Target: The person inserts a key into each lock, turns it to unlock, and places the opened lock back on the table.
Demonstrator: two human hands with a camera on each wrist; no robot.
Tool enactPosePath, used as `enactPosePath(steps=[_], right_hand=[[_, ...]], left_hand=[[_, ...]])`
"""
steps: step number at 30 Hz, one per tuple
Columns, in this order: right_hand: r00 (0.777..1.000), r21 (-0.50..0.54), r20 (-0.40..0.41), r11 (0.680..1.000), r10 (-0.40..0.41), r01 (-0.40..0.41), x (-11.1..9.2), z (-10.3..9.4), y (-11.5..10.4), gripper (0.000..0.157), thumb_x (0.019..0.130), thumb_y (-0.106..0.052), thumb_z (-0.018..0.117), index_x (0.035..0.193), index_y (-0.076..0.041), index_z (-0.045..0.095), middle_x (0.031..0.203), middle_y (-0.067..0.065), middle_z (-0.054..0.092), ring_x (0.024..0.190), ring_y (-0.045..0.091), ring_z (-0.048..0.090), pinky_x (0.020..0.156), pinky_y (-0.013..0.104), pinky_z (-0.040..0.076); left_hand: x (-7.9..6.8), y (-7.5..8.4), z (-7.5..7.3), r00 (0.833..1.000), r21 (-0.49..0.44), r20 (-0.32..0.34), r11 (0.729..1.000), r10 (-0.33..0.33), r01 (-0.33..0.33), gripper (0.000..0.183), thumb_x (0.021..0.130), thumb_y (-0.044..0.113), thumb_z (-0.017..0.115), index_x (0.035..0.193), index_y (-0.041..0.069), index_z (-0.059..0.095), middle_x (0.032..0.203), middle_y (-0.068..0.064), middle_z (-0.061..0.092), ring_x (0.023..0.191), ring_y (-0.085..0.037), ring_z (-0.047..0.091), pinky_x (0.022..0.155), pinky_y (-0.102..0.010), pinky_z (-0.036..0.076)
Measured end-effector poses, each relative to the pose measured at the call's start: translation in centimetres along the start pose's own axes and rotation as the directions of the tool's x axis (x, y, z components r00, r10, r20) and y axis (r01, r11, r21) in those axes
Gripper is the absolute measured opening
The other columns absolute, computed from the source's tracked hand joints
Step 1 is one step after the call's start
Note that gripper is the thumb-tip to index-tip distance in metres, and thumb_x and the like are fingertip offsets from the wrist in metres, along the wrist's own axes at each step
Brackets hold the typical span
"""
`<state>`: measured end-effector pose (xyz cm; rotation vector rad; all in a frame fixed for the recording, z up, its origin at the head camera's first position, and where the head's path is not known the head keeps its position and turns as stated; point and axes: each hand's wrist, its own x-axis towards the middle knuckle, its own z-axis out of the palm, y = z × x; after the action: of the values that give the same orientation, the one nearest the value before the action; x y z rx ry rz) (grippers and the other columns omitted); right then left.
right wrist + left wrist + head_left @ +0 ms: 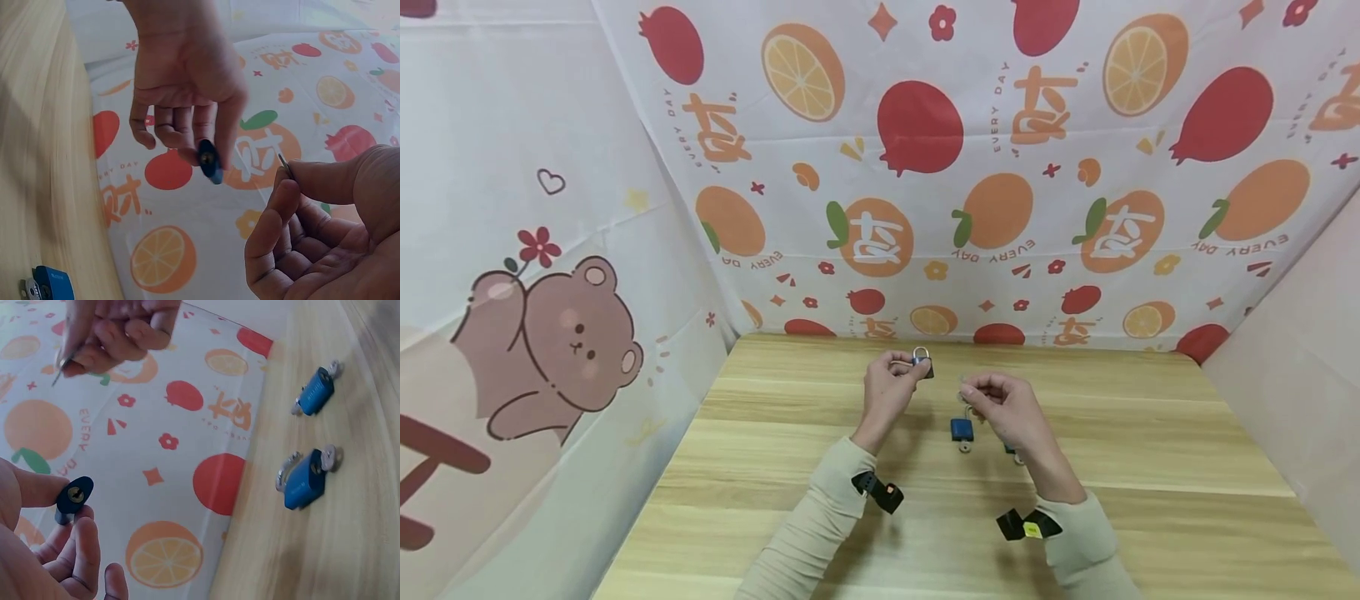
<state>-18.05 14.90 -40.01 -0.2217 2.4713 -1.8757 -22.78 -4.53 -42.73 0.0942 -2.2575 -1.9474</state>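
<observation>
My left hand (889, 392) pinches a small blue padlock (75, 495) between thumb and fingers. Its shackle points up in the head view, and its keyhole shows in both wrist views. To the right, my right hand (1013, 410) holds a thin key (284, 165) between thumb and forefinger, the tip sticking out. A gap separates key and padlock. On the table below lie two more blue padlocks, one padlock (962, 430) between the hands and another padlock (316, 392) partly hidden by the right hand in the head view. Each has a key in its keyhole.
The wood-grain table (760, 467) runs back to an upright fruit-print cloth (925, 208). A pale cloth with a printed bear (576, 333) hangs along the left side, and a plain pale panel (1292, 375) stands at the right.
</observation>
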Motion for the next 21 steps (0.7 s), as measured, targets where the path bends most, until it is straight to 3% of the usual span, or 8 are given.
enactPosePath(steps=[10,21], right_hand=[[1.000,-0.022,0.002,1.000,0.013,-0.013,0.4,0.4,0.3,0.022,0.098,-0.022,0.068,0.105,-0.001,0.074,0.082,0.002,0.067,0.073,0.020,0.061,0.065,0.024,0.052],[0.999,-0.024,0.036,0.999,0.022,-0.021,1.2,0.9,1.2,0.022,0.099,-0.018,0.066,0.104,0.003,0.073,0.080,0.001,0.067,0.069,0.014,0.058,0.064,0.024,0.051]], left_hand=[[-0.3,1.4,0.3,0.999,-0.058,0.050,0.998,0.017,-0.014,0.026,0.089,0.027,0.079,0.103,0.007,0.068,0.084,-0.010,0.077,0.068,-0.012,0.065,0.064,-0.027,0.050],[-0.4,1.8,0.8,0.998,-0.113,0.058,0.993,0.022,-0.015,0.025,0.088,0.023,0.080,0.102,0.007,0.067,0.078,-0.004,0.075,0.065,-0.010,0.063,0.067,-0.030,0.053]])
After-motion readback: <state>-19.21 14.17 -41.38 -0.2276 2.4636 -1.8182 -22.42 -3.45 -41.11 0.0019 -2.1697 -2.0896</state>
